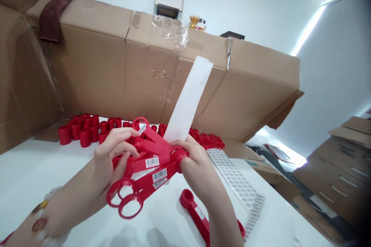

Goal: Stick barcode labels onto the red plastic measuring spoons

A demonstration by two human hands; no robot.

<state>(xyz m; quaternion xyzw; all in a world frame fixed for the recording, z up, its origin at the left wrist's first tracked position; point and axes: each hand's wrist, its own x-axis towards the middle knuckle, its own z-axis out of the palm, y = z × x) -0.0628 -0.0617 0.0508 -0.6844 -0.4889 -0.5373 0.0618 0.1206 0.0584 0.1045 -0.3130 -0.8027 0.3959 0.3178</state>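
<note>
My right hand (197,158) is closed around one end of a fanned bunch of red plastic pieces (156,148). They have flat handles, rings at their ends and white barcode stickers. A long white strip (188,100) rises from behind the bunch at the right thumb; its lower part is hidden. My left hand (116,150) is at the bunch's left side, its fingers apart and curved. Its fingertips are close to the pieces, and whether they touch I cannot tell. Below the bunch, another red piece (195,208) lies on the white table, partly covered by my right forearm.
Several red cylindrical parts (84,131) stand along the table's back left, with more red pieces (207,139) at the back right. A sheet of printed labels (232,177) lies right of my forearm. Cardboard walls (101,69) enclose the back; a dark red cloth (53,15) hangs over them.
</note>
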